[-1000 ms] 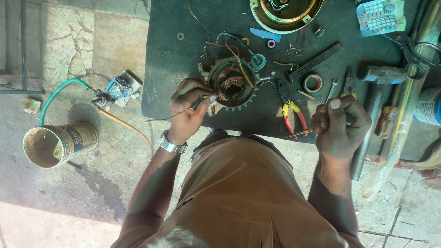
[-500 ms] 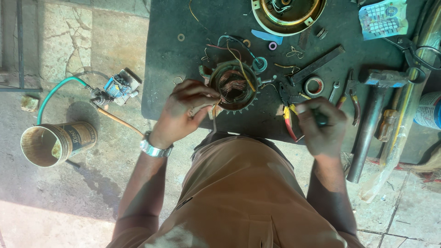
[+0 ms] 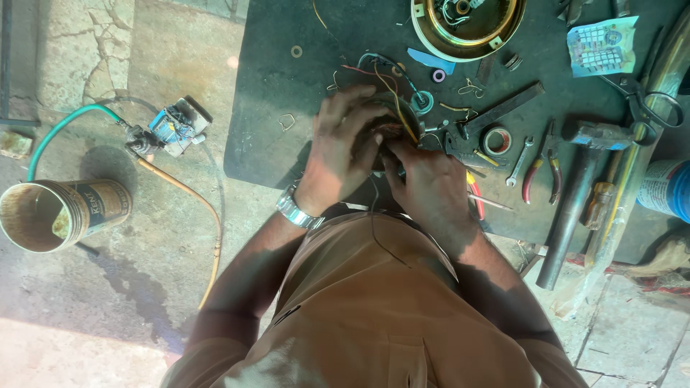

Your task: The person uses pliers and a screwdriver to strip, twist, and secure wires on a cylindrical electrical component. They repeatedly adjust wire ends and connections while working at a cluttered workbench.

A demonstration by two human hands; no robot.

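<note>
My left hand [image 3: 343,147] cups the wound coil [image 3: 394,129] at the near edge of the bench [image 3: 273,108]; my right hand [image 3: 424,183] pinches at its side, both grips closed on it. The thin coloured wires [image 3: 374,72] stick up loose, so a hard tug could snap one. The coil could slide off the edge.

Head cam, looks straight down, near workbench [image 3: 273,108].

Your left hand [image 3: 345,147] and right hand [image 3: 431,188] both gripped the wound motor coil [image 3: 397,122]; red-handled pliers [image 3: 540,169] lay at three o'clock.
</note>
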